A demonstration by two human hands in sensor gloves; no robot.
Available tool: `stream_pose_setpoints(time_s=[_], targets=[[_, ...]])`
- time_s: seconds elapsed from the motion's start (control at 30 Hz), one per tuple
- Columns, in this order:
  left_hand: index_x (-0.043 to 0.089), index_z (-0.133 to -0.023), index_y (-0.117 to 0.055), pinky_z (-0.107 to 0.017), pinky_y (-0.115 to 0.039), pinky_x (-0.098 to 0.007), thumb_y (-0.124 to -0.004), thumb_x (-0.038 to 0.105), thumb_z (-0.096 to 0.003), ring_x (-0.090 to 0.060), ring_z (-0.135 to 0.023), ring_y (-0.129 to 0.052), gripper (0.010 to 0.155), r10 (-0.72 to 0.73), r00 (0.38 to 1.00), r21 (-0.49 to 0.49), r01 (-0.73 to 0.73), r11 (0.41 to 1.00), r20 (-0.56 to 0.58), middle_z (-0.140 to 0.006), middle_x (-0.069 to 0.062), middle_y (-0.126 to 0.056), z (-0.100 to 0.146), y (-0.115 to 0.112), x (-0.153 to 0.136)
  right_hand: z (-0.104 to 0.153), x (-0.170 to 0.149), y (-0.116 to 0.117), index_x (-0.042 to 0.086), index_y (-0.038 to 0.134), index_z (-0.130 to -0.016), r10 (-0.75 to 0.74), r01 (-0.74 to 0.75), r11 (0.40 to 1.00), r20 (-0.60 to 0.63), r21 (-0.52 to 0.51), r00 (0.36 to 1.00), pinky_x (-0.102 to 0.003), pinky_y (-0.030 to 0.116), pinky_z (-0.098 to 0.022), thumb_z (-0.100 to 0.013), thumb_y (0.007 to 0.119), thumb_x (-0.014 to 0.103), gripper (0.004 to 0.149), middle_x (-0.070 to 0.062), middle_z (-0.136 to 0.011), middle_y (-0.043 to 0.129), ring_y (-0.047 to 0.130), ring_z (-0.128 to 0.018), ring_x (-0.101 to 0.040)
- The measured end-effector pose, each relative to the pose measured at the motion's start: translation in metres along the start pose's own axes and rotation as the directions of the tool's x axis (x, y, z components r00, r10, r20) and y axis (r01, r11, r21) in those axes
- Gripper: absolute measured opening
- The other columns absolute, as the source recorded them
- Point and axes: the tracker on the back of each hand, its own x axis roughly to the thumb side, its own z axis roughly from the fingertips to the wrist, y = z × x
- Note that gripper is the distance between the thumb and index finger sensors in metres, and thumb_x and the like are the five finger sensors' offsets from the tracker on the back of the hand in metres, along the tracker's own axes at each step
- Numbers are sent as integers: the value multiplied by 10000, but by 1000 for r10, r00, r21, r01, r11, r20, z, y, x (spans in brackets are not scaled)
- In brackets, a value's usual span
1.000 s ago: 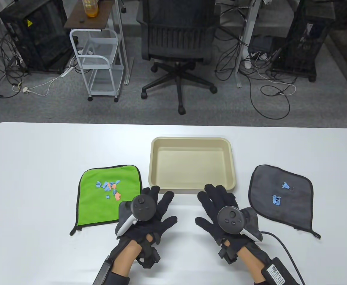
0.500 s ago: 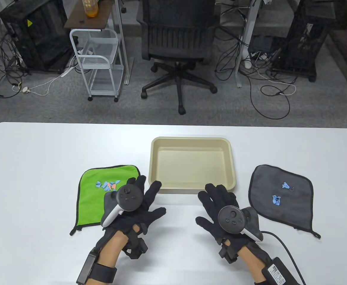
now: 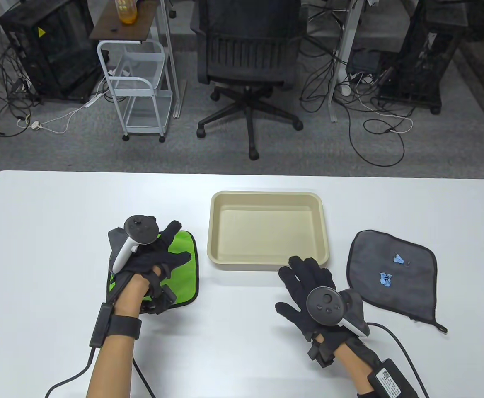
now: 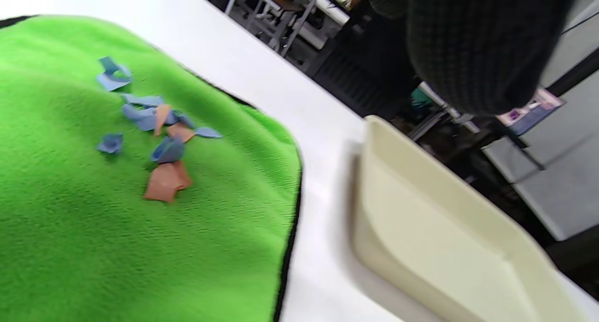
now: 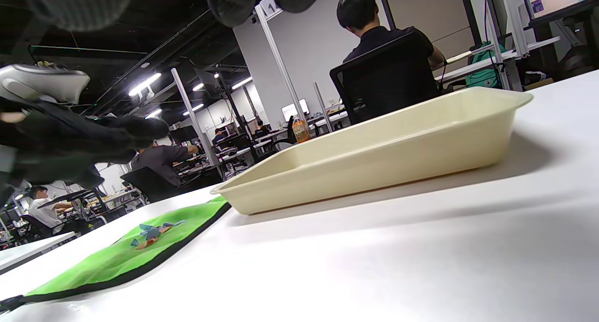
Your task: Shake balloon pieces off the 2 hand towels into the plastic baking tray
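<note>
Over the green towel [image 3: 182, 265], left hand [image 3: 148, 253] fingers spread, holding nothing, right hand [image 3: 310, 286] flat on table [image 3: 59, 232], empty.

Beige tray [image 5: 374, 149] beside green towel [image 5: 117, 261]

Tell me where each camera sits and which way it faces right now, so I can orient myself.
Table view: overhead, looking down; left hand over green towel, right hand flat on the table, grey towel beside it.
Left wrist view: above the green towel, facing balloon pieces; a gloved finger shows.
Right wrist view: low at the tabletop, facing leftward; fingertips on top.
All three share the baking tray.
</note>
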Motion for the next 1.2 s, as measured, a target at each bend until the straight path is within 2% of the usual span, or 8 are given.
stream_pose_setpoints(time_s=[0.13,0.3,0.57,0.9,1.2], targets=[[578,-993,-336,-671,-91,-831,-843,569,-316,-392,-1072,119,846,-65,994,-31,62,998,-86,-1109,34,76,-28,-14,-14,0,0,0,322,396,-1042,7,-7,1000,3,6,1000,-647,323,-741,-368,631,662,790,-5,-1220,288,234,-1087,-371],[582,-982,-371,-689,-117,-817,-851,552,-318,-375,-1085,82,820,-93,983,-73,82,994,-158,-1118,33,40,-51,-32,-26,0,0,-1,321,394,-1043,13,-13,1000,5,4,1000,-648,321,-741,-369,630,662,792,-5,-1219,285,235,-1088,-370],[585,-964,-406,-716,-177,-779,-857,533,-320,-386,-1096,-12,788,-155,963,-125,130,984,-219,-1131,23,-35,-69,-51,-36,1,-1,-2,321,393,-1043,7,-7,1000,2,0,1000,-648,321,-741,-369,631,662,792,-7,-1219,282,236,-1087,-374],[609,-949,-377,-723,-201,-755,-855,536,-319,-375,-1097,-40,794,-200,956,-125,176,976,-216,-1127,38,-33,-64,-55,-37,1,-2,-4,321,392,-1044,8,-8,1000,-4,-3,1000,-646,318,-742,-369,631,662,793,-8,-1220,281,232,-1085,-377],[613,-944,-328,-709,-223,-759,-828,563,-318,-385,-1085,-44,802,-272,947,-172,243,955,-169,-1114,26,-11,-37,-69,-37,2,-5,-5,322,390,-1044,2,-2,1000,-15,-5,1000,-646,315,-742,-369,630,663,793,-8,-1219,278,234,-1084,-381]])
